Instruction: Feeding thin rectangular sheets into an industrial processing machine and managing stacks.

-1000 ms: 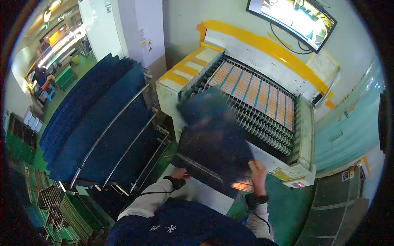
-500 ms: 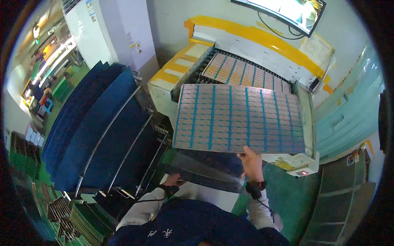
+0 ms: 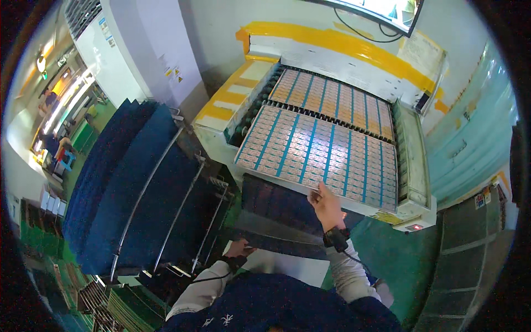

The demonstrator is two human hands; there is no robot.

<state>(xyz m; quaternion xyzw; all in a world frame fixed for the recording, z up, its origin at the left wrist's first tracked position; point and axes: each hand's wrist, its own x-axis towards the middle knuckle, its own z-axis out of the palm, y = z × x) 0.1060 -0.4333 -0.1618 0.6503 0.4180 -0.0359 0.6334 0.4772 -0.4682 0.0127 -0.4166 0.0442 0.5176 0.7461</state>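
A wide circuit-board panel (image 3: 310,148), pale copper with blue stripes, lies on the rollers of a white machine. My right hand (image 3: 327,207) is at its near edge, fingertips over the top and thumb by the rim, closed on it. Beyond it, a second similar panel (image 3: 332,98) rests on the rollers, a narrow gap apart. Low in front of me, my left hand (image 3: 239,249) is closed at the lower left edge of a dark panel (image 3: 282,227). Its fingertips are partly hidden. Beneath that panel a white board (image 3: 293,266) shows.
At left stands a metal-railed rack (image 3: 145,193) of upright dark blue boards (image 3: 105,199). The machine (image 3: 221,110) has raised sides with yellow tape. A screen (image 3: 381,14) hangs above. Clear plastic curtain (image 3: 470,133) and grey panels (image 3: 470,265) stand at right.
The striped panel has gone from tilted above the machine to flat on the rollers. The farther panel has come fully into sight. My right hand has moved slightly left and forward.
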